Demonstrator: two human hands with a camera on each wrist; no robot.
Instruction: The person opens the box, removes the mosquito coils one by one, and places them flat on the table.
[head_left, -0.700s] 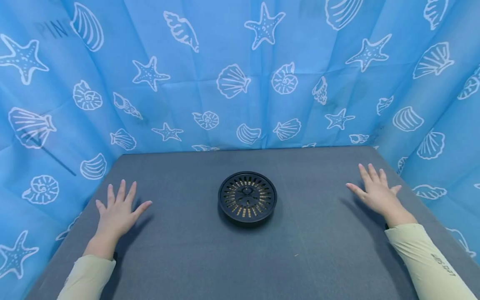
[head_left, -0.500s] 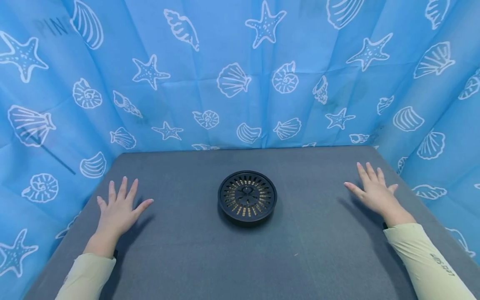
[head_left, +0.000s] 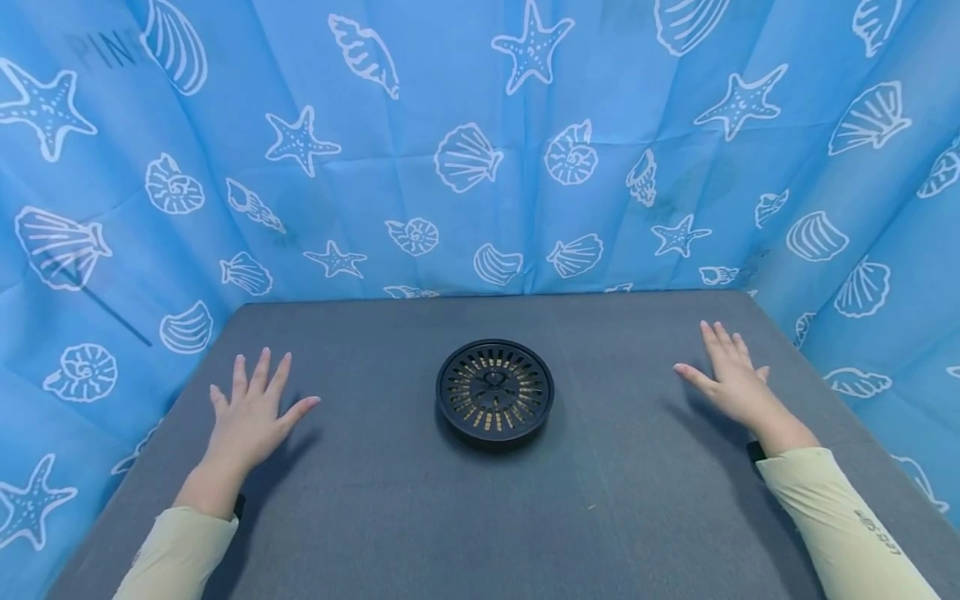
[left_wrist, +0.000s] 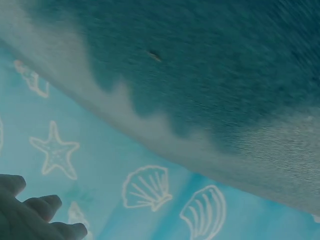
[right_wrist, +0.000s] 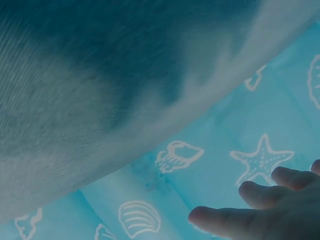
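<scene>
A round black container (head_left: 495, 382) with a slotted lid stands in the middle of the grey table; something tan shows through the slots. To its left, my left hand (head_left: 249, 427) hovers over the cloth, fingers spread, its shadow beside it. My right hand (head_left: 733, 385) is held over the table's right side, fingers extended and thumb apart, holding nothing. Both are well away from the container. In the left wrist view only some fingertips (left_wrist: 45, 206) show at the lower left. Fingers (right_wrist: 262, 194) reach in from the lower right of the right wrist view.
The grey cloth-covered table (head_left: 390, 517) ends at a blue curtain (head_left: 465, 92) printed with shells and starfish, which surrounds the back and both sides. A tiny pale speck (head_left: 592, 507) lies on the cloth at the front.
Both hands have moved inward toward the container, the left one to the right and slightly up, the right one to the left. The container has stayed put.
</scene>
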